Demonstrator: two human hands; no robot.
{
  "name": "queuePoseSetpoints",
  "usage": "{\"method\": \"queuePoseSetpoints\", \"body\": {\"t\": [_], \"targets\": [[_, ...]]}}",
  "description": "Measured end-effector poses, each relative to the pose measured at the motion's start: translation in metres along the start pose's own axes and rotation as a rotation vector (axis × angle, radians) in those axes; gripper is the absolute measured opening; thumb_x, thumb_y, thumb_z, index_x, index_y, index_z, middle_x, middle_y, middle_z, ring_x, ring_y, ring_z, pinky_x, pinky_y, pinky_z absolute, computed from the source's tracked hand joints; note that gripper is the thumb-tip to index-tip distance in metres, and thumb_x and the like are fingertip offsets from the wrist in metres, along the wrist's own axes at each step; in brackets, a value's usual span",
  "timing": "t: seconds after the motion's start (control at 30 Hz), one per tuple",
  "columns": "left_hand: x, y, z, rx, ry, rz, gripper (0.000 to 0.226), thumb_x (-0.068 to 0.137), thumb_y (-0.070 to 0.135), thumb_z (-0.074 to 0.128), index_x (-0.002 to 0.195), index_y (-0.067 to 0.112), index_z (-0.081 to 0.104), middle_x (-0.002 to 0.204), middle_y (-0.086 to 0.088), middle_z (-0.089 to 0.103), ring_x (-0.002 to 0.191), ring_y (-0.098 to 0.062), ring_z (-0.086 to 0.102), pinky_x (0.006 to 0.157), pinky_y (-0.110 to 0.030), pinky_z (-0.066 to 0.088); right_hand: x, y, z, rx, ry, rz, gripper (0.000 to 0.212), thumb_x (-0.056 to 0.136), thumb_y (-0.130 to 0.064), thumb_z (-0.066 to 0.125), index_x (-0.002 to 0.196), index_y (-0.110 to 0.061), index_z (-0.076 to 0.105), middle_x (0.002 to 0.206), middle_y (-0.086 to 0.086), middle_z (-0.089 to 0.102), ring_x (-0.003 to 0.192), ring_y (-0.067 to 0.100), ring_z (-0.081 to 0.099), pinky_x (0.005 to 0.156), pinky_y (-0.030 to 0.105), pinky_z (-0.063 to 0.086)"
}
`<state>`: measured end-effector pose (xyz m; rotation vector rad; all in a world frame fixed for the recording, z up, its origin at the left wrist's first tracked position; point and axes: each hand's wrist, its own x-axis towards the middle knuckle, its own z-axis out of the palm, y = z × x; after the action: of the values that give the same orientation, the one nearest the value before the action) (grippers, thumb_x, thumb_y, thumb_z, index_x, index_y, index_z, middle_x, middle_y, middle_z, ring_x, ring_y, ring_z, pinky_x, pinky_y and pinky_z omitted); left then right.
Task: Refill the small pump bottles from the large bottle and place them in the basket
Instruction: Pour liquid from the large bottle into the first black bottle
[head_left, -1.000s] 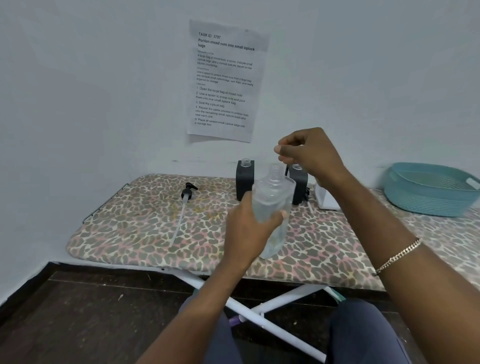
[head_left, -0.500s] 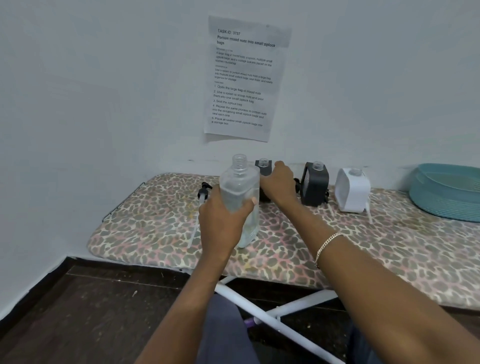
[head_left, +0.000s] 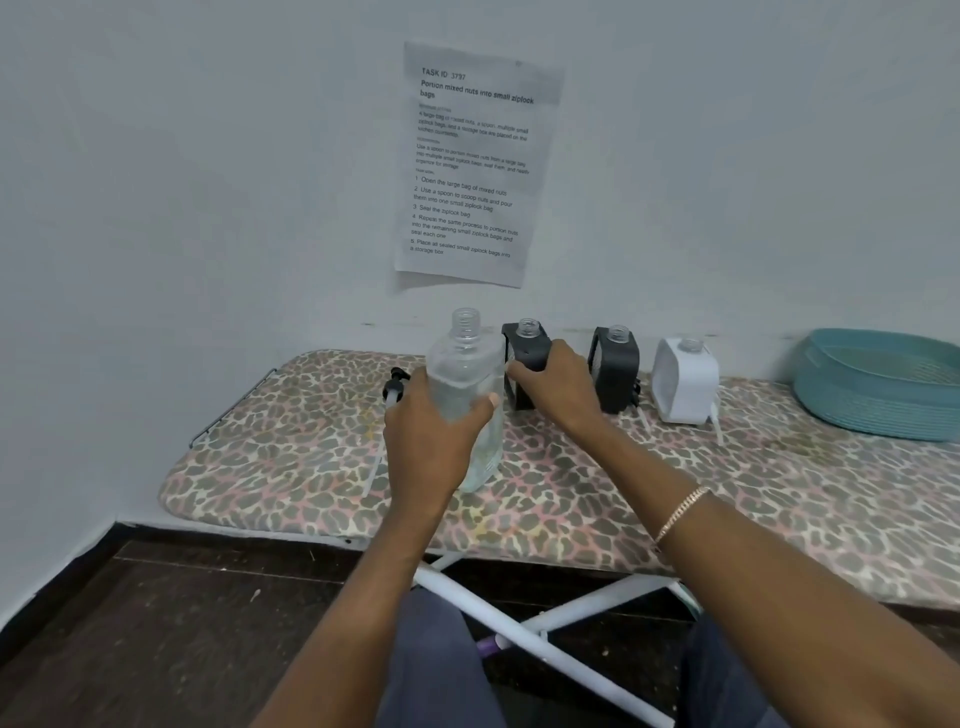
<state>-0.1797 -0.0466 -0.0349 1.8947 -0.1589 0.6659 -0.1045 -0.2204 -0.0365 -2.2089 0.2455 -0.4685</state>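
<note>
The left hand (head_left: 431, 436) grips the large clear bottle (head_left: 467, 374) (cap off); the right hand (head_left: 556, 384) holds a small black bottle (head_left: 527, 345).

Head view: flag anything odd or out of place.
The wall sheet describes portioning mixed nuts, not a refill. A pump lies loose on the board behind the left hand. No spill shows.

Soft, even, dim indoor light; faint shadows, slight blur, wide-angle edge bending.

printed sheet (head_left: 475, 161) on wall (head_left: 208, 156) | leopard-print ironing board (head_left: 291, 457) | dark floor (head_left: 156, 623)
</note>
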Motion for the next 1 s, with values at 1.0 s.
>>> {"method": "queuePoseSetpoints", "body": {"t": [1.0], "targets": [[-0.04,0.017,0.032,0.372,-0.114,0.285,0.048,0.086,0.035,0.082,0.122,0.012,0.06,0.097,-0.006,0.07,0.075,-0.021,0.058,0.062,-0.031,0.038,-0.145,0.091,-0.094,0.153,0.091,-0.1,0.041,0.093,-0.037,0.077,0.123,-0.043,0.05,0.101,-0.033,0.058,0.089,-0.015,0.058,0.071,0.008,0.046]]}}
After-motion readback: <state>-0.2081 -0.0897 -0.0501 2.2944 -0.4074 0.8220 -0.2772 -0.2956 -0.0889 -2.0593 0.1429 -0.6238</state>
